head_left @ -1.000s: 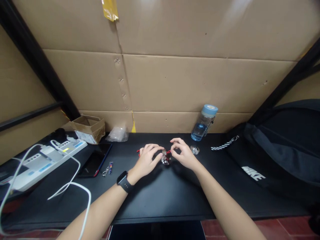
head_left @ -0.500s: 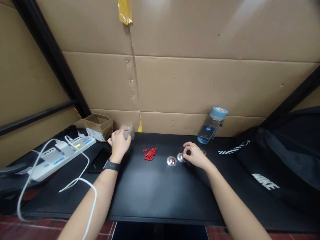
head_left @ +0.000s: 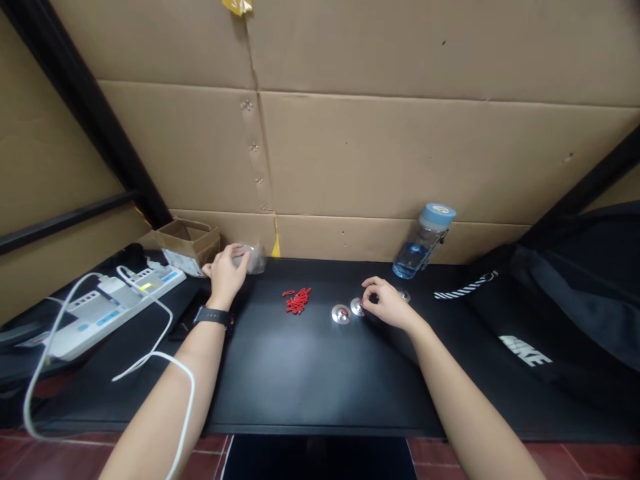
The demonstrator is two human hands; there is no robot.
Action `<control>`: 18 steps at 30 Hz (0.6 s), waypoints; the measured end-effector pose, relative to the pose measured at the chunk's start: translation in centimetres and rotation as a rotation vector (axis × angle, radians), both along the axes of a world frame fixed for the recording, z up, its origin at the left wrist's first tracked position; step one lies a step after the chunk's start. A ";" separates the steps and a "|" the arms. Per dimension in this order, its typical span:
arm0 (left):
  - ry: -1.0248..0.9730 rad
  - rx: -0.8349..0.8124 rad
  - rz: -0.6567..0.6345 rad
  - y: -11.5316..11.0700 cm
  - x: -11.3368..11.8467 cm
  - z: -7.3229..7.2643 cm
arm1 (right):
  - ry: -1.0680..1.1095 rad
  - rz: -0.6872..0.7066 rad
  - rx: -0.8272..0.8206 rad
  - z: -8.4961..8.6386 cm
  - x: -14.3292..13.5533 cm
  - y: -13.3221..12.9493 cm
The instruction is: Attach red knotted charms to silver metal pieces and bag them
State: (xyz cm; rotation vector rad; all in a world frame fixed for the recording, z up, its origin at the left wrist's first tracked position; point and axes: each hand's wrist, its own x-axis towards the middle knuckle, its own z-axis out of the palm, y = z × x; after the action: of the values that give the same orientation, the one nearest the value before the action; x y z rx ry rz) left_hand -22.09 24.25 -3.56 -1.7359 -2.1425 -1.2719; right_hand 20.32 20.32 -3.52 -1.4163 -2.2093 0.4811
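My left hand (head_left: 227, 273), with a dark watch on the wrist, curls its fingers round the left side of a clear plastic box (head_left: 257, 259) by the back wall. Farther right, my right hand (head_left: 387, 303) pinches thumb and forefinger at a small red piece over a round silver disc (head_left: 355, 307). Left of that lies another shiny disc (head_left: 341, 315) with a domed middle and a red spot. A third disc (head_left: 404, 295) shows partly behind my right hand. Between my hands is a pile of small red pieces (head_left: 298, 301), with one lying slightly apart.
A water bottle (head_left: 423, 240) stands at the back right, beside a black bag (head_left: 560, 320) with a striped strap (head_left: 465, 287). On the left are a cardboard box (head_left: 193, 243), a white power strip (head_left: 115, 313) and a white cable (head_left: 187, 373) passing over my left forearm.
The view has tilted down a little. My left hand has shifted slightly left against the clear box. My right hand stays pinched at the middle disc.
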 end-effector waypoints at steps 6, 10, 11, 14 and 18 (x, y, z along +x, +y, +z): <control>-0.035 0.001 0.054 0.1 0.1 -0.2 | -0.014 0.014 -0.006 0.1 -0.1 -0.2; -0.073 0.030 0.154 -0.1 -0.3 0.2 | -0.010 0.031 -0.020 0.1 -0.2 -0.3; -0.093 0.040 0.173 -0.2 -0.4 0.3 | -0.011 0.033 -0.024 0.1 -0.2 -0.3; -0.196 0.062 0.217 -0.3 -0.8 0.5 | -0.016 0.031 -0.018 0.0 -0.1 -0.1; -0.299 0.116 0.265 -0.8 -1.0 1.1 | -0.029 0.012 0.004 -0.1 0.0 0.0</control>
State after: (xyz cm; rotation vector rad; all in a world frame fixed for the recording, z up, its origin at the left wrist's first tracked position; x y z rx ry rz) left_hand -23.12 23.49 -2.46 -1.2324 -2.3003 -1.6224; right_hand 20.33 20.31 -3.60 -1.4175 -2.2417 0.4631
